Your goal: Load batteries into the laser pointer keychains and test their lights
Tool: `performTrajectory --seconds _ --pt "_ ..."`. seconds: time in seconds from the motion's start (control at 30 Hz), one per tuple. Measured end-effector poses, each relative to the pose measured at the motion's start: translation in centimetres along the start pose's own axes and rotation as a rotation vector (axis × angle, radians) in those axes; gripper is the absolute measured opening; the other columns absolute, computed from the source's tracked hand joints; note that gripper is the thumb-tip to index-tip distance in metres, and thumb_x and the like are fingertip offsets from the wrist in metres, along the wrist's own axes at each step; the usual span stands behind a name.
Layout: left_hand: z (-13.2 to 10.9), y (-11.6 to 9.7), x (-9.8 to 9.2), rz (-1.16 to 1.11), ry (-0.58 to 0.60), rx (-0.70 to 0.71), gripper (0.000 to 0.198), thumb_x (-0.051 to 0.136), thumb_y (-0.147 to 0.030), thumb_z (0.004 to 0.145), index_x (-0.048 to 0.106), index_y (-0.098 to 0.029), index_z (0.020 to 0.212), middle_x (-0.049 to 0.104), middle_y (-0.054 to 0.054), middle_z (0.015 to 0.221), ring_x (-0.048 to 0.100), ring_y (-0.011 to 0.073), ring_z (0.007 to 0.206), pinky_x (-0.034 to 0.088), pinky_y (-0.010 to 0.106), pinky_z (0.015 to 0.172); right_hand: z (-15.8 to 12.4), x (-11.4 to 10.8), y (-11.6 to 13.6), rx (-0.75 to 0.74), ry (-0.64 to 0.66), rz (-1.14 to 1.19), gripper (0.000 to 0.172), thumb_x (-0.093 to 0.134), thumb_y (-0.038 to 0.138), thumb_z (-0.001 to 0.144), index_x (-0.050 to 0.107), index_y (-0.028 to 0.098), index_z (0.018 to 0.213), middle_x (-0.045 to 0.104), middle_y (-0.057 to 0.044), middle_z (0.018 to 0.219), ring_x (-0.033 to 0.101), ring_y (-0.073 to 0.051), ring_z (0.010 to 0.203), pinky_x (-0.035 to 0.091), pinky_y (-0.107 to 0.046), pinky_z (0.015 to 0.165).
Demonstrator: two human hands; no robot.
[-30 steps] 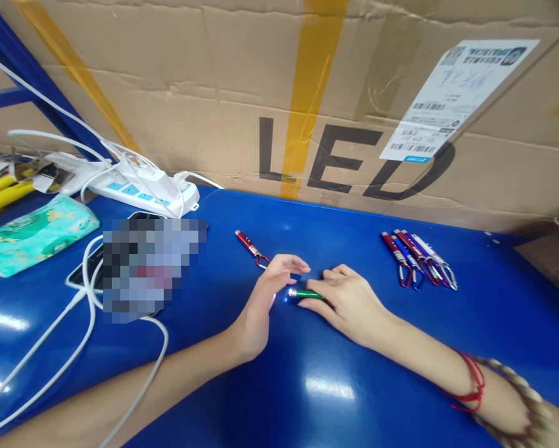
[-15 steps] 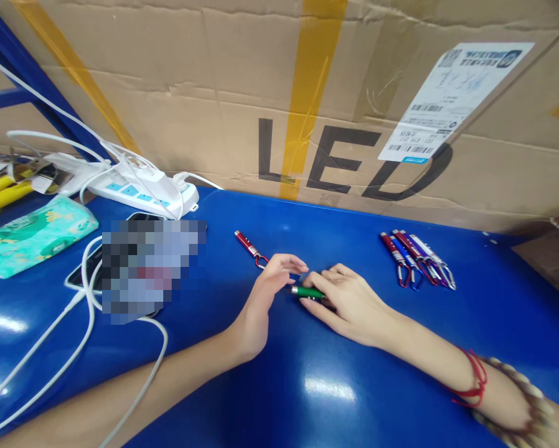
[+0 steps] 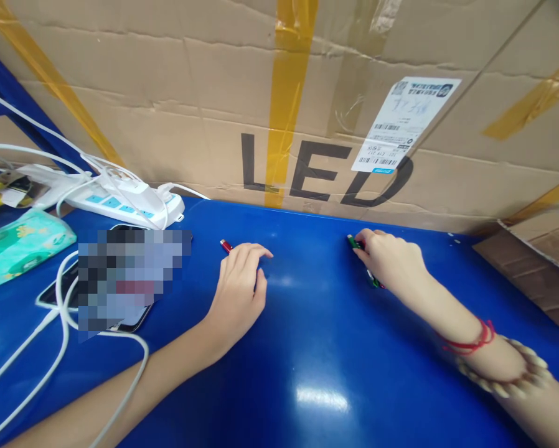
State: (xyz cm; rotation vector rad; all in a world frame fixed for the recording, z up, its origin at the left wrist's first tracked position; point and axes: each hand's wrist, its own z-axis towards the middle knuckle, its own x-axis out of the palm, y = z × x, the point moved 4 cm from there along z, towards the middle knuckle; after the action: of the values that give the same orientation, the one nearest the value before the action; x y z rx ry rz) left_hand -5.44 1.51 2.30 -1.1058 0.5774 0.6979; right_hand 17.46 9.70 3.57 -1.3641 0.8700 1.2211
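A small green keychain flashlight (image 3: 353, 242) is pinched in my right hand (image 3: 394, 264), at the right of the blue table. Its carabiner clip (image 3: 374, 280) shows below the fingers. The row of other keychain flashlights at that spot is now almost wholly hidden behind this hand. On the left, my left hand (image 3: 239, 289) is lowered over a red keychain flashlight (image 3: 226, 246), palm down. Only the tip of that flashlight shows past the knuckles. The left fingers are loosely bent, with the thumb apart from them, and I see no grip.
A large cardboard box (image 3: 205, 112) marked LED stands along the back of the table (image 3: 307, 348). At left lie a white power strip (image 3: 121, 202), phones (image 3: 50, 292) with white cables, partly blurred out, and a green tissue pack (image 3: 22, 246). One cable crosses my left forearm. Brown cardboard (image 3: 531, 274) is at right.
My right hand has carried the green flashlight rightward to the row of flashlights. My left hand has moved left over the red flashlight. The view has shifted slightly.
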Motion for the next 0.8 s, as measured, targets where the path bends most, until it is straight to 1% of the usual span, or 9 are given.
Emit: performTrajectory --seconds 0.17,0.23,0.3,0.37,0.47,0.53,0.6,0.67,0.8 --pt "0.2 1.4 -0.4 0.210 -0.071 0.001 0.043 0.032 -0.003 0.079 0.054 -0.016 0.114 0.044 0.016 0.133 0.024 0.0348 0.133 0.023 0.049 0.101 0.0 -2.5 -1.9 0.074 -0.052 0.004 0.023 0.044 0.030 0.091 0.060 0.015 0.098 0.067 -0.017 0.082 0.064 -0.032 0.068 0.028 -0.030 0.045" --pt "0.3 2.2 -0.3 0.299 -0.060 -0.034 0.044 0.033 -0.003 0.078 0.054 -0.014 0.115 0.043 0.019 0.134 0.023 0.0394 0.133 0.026 0.052 0.098 -0.3 -3.5 -2.1 0.103 -0.088 0.025 0.024 0.043 0.032 0.091 0.059 0.017 0.101 0.068 -0.016 0.085 0.064 -0.034 0.070 0.030 -0.031 0.046" --pt "0.3 2.7 0.0 0.383 -0.006 -0.040 0.042 0.032 -0.003 0.079 0.054 -0.011 0.115 0.049 0.020 0.127 0.029 0.0407 0.130 0.033 0.051 0.094 -0.5 -4.1 -1.8 0.096 -0.131 0.110 0.022 0.045 0.033 0.090 0.059 0.020 0.100 0.069 -0.012 0.086 0.064 -0.034 0.072 0.034 -0.032 0.046" --pt "0.2 2.5 0.4 0.397 0.052 0.010 0.040 0.031 -0.003 0.082 0.054 -0.011 0.114 0.056 0.017 0.118 0.038 0.0371 0.124 0.039 0.046 0.090 -0.8 -4.2 -0.5 0.010 -0.152 0.257 0.020 0.048 0.034 0.088 0.060 0.023 0.098 0.069 -0.006 0.082 0.065 -0.029 0.072 0.039 -0.032 0.049" --pt "-0.1 1.2 0.8 0.282 0.115 0.122 0.032 0.036 -0.006 0.086 0.055 -0.014 0.111 0.062 0.010 0.107 0.053 0.0271 0.104 0.043 0.039 0.084 -1.9 -3.9 2.6 -0.258 -0.124 0.501 0.022 0.050 0.037 0.088 0.061 0.023 0.101 0.067 -0.002 0.086 0.064 -0.020 0.074 0.047 -0.030 0.060" --pt "-0.3 0.4 1.1 0.181 0.164 0.164 0.023 0.043 -0.009 0.087 0.057 -0.017 0.104 0.063 0.006 0.100 0.055 0.0225 0.091 0.043 0.037 0.080 -2.9 -3.6 4.7 -0.451 -0.085 0.610 0.030 0.050 0.042 0.088 0.059 0.023 0.109 0.064 -0.004 0.099 0.063 -0.018 0.084 0.049 -0.029 0.071" --pt "-0.5 -0.2 1.3 0.084 0.201 0.166 0.017 0.048 -0.010 0.086 0.058 -0.018 0.097 0.063 0.004 0.093 0.054 0.0203 0.086 0.043 0.035 0.079 -3.9 -2.9 6.5 -0.593 -0.026 0.647 0.037 0.053 0.045 0.086 0.057 0.022 0.114 0.062 -0.005 0.104 0.060 -0.019 0.093 0.049 -0.030 0.075" --pt "-0.6 -0.5 1.3 -0.017 0.206 0.136 0.014 0.052 -0.009 0.084 0.058 -0.019 0.093 0.063 0.002 0.089 0.054 0.0181 0.083 0.043 0.033 0.078 -4.5 -2.2 7.6 -0.651 0.011 0.642 0.033 0.054 0.041 0.086 0.059 0.021 0.111 0.062 -0.006 0.100 0.058 -0.020 0.092 0.048 -0.030 0.074" --pt "-0.4 -0.9 0.7 -0.222 0.125 0.065 0.016 0.056 -0.005 0.081 0.057 -0.019 0.089 0.062 -0.002 0.084 0.055 0.0118 0.073 0.043 0.025 0.071 -4.6 -1.0 8.3 -0.627 0.020 0.726 0.018 0.050 0.028 0.090 0.063 0.018 0.096 0.063 -0.005 0.087 0.057 -0.018 0.080 0.045 -0.029 0.070"
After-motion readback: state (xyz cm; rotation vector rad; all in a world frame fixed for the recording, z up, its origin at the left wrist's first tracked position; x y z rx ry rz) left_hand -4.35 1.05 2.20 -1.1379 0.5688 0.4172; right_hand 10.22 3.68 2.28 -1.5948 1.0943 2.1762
